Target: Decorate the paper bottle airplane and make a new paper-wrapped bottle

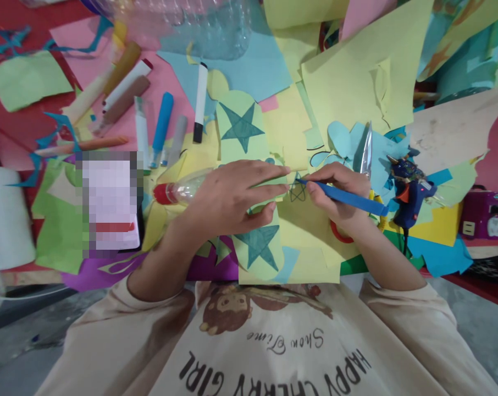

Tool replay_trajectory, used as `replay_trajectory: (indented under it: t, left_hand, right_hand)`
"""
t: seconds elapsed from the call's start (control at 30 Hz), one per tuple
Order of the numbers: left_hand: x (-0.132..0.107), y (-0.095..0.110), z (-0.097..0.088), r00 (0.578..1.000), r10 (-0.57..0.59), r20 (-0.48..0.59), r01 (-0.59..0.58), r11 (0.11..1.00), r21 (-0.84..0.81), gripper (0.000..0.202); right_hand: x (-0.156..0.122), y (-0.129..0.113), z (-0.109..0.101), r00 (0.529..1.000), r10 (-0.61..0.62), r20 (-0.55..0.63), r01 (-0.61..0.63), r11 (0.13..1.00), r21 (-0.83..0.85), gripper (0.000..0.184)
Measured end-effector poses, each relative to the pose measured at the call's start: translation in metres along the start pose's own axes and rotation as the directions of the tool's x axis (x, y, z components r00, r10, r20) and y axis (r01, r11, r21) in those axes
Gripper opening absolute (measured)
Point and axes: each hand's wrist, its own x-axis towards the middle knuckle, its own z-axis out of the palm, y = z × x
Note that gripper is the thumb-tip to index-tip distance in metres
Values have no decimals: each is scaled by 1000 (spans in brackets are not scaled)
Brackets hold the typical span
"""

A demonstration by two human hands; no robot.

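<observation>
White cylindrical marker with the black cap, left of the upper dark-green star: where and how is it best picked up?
Probably by the middle of the white cylindrical marker, coming from above and pinching its left and right sides. It lies flat, running roughly front to back, uncovered, with no other marker touching it. I'd avoid the black cap: it might pull off.
</observation>
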Motion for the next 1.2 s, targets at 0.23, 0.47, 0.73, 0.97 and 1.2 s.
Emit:
replay_trajectory:
  t: [0.23,0.47,0.73,0.97,1.2]
  left_hand:
    - [1,0,0,1000,-3,4,3,1000,-5,32]
    - [1,0,-1,999,-30,31,30,1000,-5,33]
    - [1,0,-1,1000,-6,0,6,1000,-21,31]
    - [2,0,-2,1000,-20,24,20,1000,-20,31]
    - [1,0,-1,1000,4,-7,-4,1000,-10,30]
  right_hand:
    - [0,-2,-1,999,-37,16,37,999,8,10]
    - [0,-1,0,998,-59,18,59,998,0,9]
    - [-3,4,0,995,3,-96,-3,1000,1,3]
    - [-2,3,1,997,33,-64,-33,999,-9,6]
    - [-2,5,1,998,25,-65,-26,1000,-16,9]
